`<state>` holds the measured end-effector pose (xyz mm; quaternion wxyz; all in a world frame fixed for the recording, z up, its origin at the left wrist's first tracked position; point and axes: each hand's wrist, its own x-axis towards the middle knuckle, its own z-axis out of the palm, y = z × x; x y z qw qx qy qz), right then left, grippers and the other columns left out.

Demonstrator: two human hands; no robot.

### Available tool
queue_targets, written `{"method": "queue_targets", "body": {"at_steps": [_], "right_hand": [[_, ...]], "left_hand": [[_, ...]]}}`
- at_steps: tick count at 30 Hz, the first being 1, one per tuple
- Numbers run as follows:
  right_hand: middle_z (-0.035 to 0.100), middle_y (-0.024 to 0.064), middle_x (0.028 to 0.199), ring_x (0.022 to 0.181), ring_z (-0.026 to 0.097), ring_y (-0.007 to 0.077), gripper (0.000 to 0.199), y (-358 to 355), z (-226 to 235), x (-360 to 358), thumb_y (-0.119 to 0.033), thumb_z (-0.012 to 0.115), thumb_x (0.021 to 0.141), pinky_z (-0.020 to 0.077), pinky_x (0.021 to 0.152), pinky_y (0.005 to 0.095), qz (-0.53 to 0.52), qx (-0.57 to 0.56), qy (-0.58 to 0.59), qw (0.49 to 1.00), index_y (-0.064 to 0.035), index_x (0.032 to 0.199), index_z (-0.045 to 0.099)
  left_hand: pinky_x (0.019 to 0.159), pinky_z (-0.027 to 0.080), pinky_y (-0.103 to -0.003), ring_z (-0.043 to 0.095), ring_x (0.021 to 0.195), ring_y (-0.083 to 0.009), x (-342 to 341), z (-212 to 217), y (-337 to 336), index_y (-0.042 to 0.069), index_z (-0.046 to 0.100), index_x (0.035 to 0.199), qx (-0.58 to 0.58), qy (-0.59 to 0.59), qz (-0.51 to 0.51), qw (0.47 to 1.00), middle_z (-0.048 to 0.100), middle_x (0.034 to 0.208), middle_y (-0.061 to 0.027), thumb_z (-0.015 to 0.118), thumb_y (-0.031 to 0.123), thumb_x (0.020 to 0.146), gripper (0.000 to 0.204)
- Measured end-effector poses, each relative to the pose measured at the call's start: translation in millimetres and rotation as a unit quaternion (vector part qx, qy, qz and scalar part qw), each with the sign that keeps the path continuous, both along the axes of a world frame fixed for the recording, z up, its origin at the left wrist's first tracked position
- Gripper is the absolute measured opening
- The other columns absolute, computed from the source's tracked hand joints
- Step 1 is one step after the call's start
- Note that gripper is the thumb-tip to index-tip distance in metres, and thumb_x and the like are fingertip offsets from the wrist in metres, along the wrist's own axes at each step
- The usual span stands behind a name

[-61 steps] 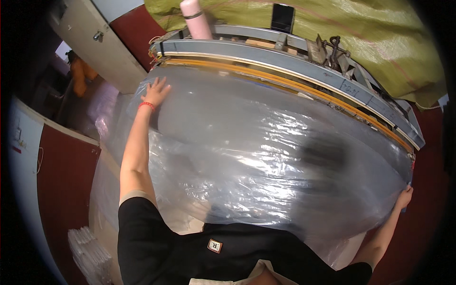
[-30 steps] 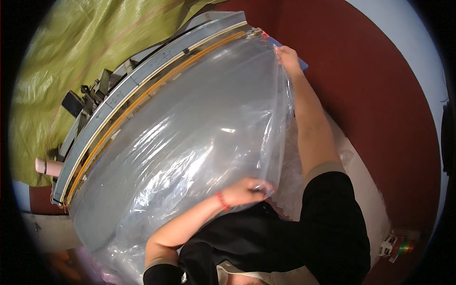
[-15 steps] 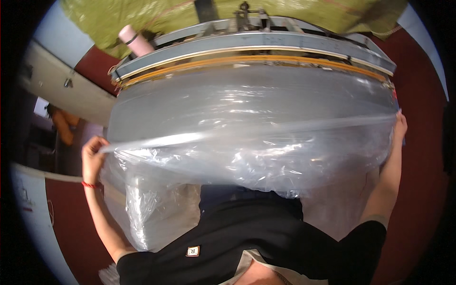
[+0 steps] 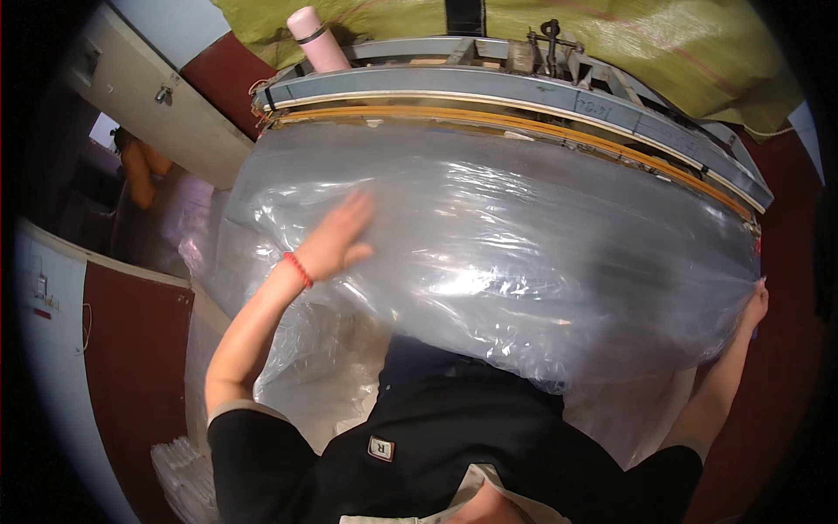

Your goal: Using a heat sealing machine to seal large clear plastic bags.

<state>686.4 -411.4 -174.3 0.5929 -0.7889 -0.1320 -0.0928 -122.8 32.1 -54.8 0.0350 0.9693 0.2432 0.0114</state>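
Observation:
A wide sheet of clear plastic film lies spread in front of me, wrinkled and glossy, its near part hanging in folds over the edge toward my body. My left hand, with a red bracelet on the wrist, is over the film's left half, fingers stretched out and slightly blurred; whether the palm touches the film I cannot tell. At the right end, my right hand pinches the film's edge. Beyond the film runs a long metal frame with an orange strip along its near side.
A pink cylinder with a dark band stands at the frame's far left. Green-yellow sheeting hangs behind. A pale door stands open at left. Stacked clear plastic lies at lower left.
My left hand has let go of the film's left edge and moved right, flattening out over the sheet. The lifted fold has dropped. My right hand keeps its pinch; the view has turned.

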Motion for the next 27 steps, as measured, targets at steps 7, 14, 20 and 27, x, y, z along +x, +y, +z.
{"method": "queue_targets", "body": {"at_steps": [7, 14, 20, 27], "right_hand": [[0.054, -0.0023, 0.079, 0.074, 0.048, 0.0086, 0.032, 0, -1, 3, -0.034, 0.057, 0.089, 0.04, 0.07, 0.0225, -0.009, -0.028, -0.017, 0.999, -0.0026, 0.088, 0.061], [0.055, -0.0028, 0.08, 0.075, 0.047, 0.0083, 0.034, -1, 3, -1, -0.037, 0.057, 0.089, 0.0392, 0.071, 0.0219, -0.037, -0.078, -0.054, 0.995, -0.0032, 0.088, 0.062], [0.05, -0.0047, 0.075, 0.068, 0.045, 0.0062, 0.028, -9, 25, -34, -0.036, 0.056, 0.089, 0.0362, 0.061, 0.022, 0.07, 0.1, 0.097, 0.988, -0.008, 0.092, 0.059], [0.055, -0.0025, 0.082, 0.073, 0.051, 0.008, 0.027, -40, 60, -71, -0.033, 0.059, 0.088, 0.0399, 0.063, 0.0217, 0.056, 0.123, 0.078, 0.988, -0.0065, 0.096, 0.059]], "left_hand": [[0.105, 0.028, -0.038, 0.032, 0.129, -0.0327, -11, -33, 62, 0.002, 0.038, 0.133, 0.026, -0.146, 0.126, 0.981, 0.039, 0.136, -0.0163, 0.055, 0.028, 0.086, 0.056], [0.091, 0.038, -0.04, 0.047, 0.114, -0.0298, 35, -36, 64, 0.004, 0.06, 0.111, 0.106, -0.155, 0.064, 0.98, 0.057, 0.119, -0.0092, 0.056, 0.028, 0.085, 0.035], [0.088, 0.039, -0.039, 0.05, 0.106, -0.0281, 58, -38, 73, 0.006, 0.066, 0.098, 0.093, -0.184, 0.171, 0.963, 0.062, 0.109, -0.0077, 0.064, 0.025, 0.079, 0.027], [0.086, 0.038, -0.039, 0.05, 0.101, -0.027, 76, -47, 90, 0.008, 0.065, 0.082, 0.142, -0.314, 0.243, 0.907, 0.059, 0.094, -0.0059, 0.074, 0.023, 0.067, 0.024]]}}
